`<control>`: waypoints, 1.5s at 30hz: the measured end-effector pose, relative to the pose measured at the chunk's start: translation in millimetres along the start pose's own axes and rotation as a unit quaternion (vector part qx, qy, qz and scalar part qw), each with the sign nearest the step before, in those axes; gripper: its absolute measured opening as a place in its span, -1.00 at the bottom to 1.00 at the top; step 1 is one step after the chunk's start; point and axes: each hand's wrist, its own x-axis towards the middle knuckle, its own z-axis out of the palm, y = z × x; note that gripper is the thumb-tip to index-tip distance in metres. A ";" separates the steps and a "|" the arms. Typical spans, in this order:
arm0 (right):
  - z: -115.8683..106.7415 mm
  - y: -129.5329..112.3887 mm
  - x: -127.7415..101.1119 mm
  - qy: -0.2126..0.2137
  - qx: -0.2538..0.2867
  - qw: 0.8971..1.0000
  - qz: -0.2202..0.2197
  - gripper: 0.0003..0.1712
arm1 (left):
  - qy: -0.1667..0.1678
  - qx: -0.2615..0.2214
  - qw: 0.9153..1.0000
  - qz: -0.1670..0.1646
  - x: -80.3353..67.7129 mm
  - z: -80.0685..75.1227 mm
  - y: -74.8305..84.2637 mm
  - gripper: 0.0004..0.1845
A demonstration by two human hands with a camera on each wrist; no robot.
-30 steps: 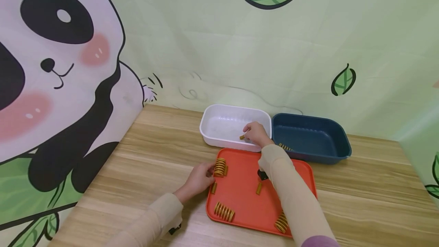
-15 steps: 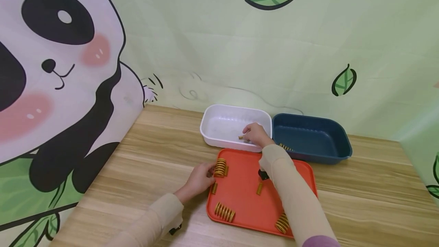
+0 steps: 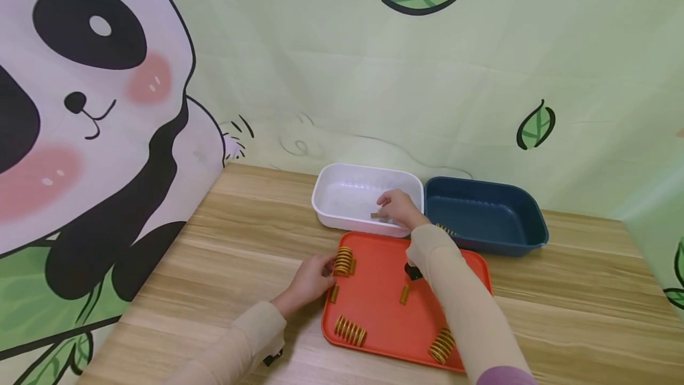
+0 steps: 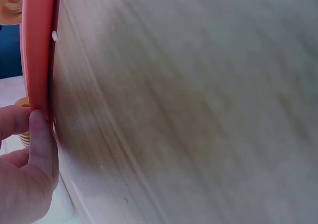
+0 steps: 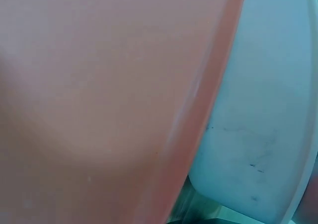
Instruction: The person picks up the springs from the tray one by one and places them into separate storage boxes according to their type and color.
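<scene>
A small gold spring [image 3: 376, 215] is pinched in the fingertips of the right hand [image 3: 396, 209], which is held inside the white tub [image 3: 331, 186], low over its floor near the front wall; whether the spring touches the floor cannot be told. The left hand [image 3: 310, 281] is rested at the left rim of the orange tray [image 3: 374, 308], its fingers curled against the rim, as is confirmed in the left wrist view, where a thumb and finger [image 4: 42, 139] are seen pressed to the tray edge [image 4: 39, 50]. Just beside those fingers, a large gold spring [image 3: 343, 260] is stood on the tray at its near-left corner. Further springs are spread over the tray: a thin one [image 3: 333, 294] by the left rim, a large one [image 3: 350, 330] lying near the front left, a thin one [image 3: 404, 294] near the middle, and a large one [image 3: 442, 346] at the front right, next to the right sleeve. A dark blue tub [image 3: 483, 215] is set touching the white one on its right, and a thin spring [image 3: 445, 230] is seen inside it by the front wall. Everything is carried on a wooden surface [image 3: 561, 314]. In the right wrist view only blurred tray and tub wall are shown.
</scene>
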 end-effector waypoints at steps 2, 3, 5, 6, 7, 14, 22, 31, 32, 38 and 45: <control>-1.8 0.2 -0.4 0.006 -0.002 1.000 -0.013 -0.69 | 0.001 -0.002 1.000 0.002 0.4 0.1 0.0 -0.49; -2.8 0.1 -0.9 0.008 -0.003 1.000 -0.020 -0.69 | 0.001 -0.002 1.000 0.005 0.6 0.1 -0.1 -0.49; -5.0 -0.4 -2.1 0.012 0.001 1.000 -0.027 -0.68 | 0.001 -0.003 1.000 0.005 1.0 0.4 -0.7 -0.49; -6.1 -0.9 -2.9 0.013 0.001 0.999 -0.031 -0.68 | 0.001 -0.003 1.000 0.003 1.1 0.5 -1.0 -0.49; -7.3 -1.4 -3.9 0.012 0.004 0.999 -0.031 -0.68 | 0.001 -0.002 1.000 0.002 1.2 0.7 -1.4 -0.49; -14.2 -4.4 -10.9 0.009 -0.016 0.999 -0.045 -0.67 | 0.000 0.005 1.000 0.001 1.3 0.8 -1.5 -0.50; -25.6 -7.1 -20.4 0.010 -0.050 0.996 -0.077 -0.69 | 0.002 0.012 1.000 -0.003 2.0 0.7 0.2 -0.51; -35.7 -4.6 -32.9 0.012 -0.053 0.994 -0.096 -0.70 | 0.003 0.012 1.000 0.000 2.5 1.8 -1.1 -0.49; -36.1 -3.9 -34.0 0.013 -0.053 0.994 -0.096 -0.70 | 0.003 0.011 1.000 -0.001 2.5 1.7 -1.0 -0.49; -40.4 -0.6 -40.9 0.018 -0.057 0.994 -0.093 -0.70 | 0.005 0.006 1.000 0.001 2.0 2.0 -0.4 -0.48; -47.8 -2.5 -54.8 0.020 -0.060 0.992 -0.112 -0.73 | 0.005 0.011 1.000 -0.001 2.8 2.6 -1.2 -0.48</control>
